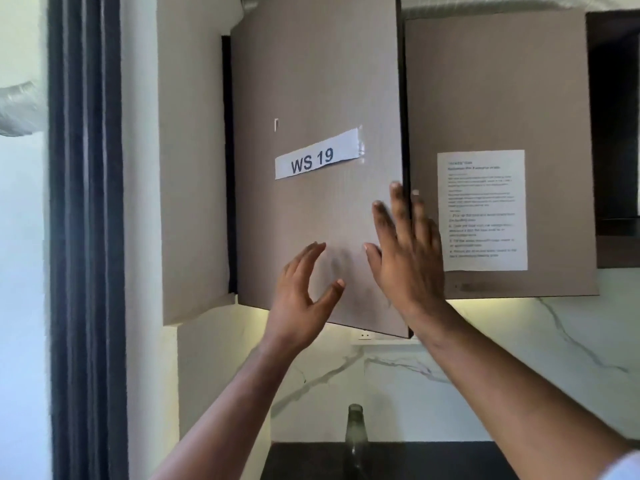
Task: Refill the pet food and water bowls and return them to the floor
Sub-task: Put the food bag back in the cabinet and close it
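Observation:
No pet bowls or food show in the head view. Both my hands are raised to a grey-brown wall cabinet door (311, 81) labelled "WS 19". The door stands slightly ajar, its right edge swung out toward me. My right hand (401, 251) lies flat near that right edge, with fingertips curling over it. My left hand (304, 289) hovers just in front of the lower part of the door, fingers spread and curved, holding nothing.
A second cabinet door (498, 81) to the right carries a printed instruction sheet (481, 209). Below are a marble backsplash (519, 358), a wall socket (363, 336), a glass bottle (355, 431) and a dark countertop (433, 462). A dark curtain (86, 237) hangs at the left.

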Demonstrator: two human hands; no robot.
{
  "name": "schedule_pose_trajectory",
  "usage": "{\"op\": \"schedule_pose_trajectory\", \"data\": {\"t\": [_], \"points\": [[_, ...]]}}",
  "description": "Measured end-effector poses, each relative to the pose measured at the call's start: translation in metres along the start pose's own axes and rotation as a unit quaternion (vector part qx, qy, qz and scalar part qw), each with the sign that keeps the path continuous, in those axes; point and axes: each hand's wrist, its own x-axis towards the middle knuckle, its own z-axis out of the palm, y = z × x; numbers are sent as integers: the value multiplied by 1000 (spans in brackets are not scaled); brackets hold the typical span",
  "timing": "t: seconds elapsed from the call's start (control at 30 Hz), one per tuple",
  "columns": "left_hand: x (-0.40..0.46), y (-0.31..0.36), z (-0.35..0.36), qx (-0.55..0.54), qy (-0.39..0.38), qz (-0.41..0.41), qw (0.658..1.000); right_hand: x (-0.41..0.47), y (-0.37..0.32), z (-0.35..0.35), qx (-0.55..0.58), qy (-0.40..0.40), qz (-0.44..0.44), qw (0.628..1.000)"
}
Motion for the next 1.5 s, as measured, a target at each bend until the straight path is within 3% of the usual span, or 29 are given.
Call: {"op": "schedule_pose_trajectory", "data": {"t": [0.17,0.33,0.57,1.03,1.2,1.5], "points": [[10,-43,39,98,-2,-4,995,-30,42,79,-56,-78,3,995],[46,-80,85,210,-3,-6,978,-28,60,135,-49,-81,18,995],[80,-106,132,256,7,8,967,-14,89,190,-25,-108,7,994],[76,-129,152,224,16,-14,974,-21,96,218,10,-106,10,994],[42,-135,152,195,35,-22,980,-67,81,217,54,-106,28,992],[-42,-159,159,185,-32,-114,976,-172,43,208,101,-198,55,973]]}}
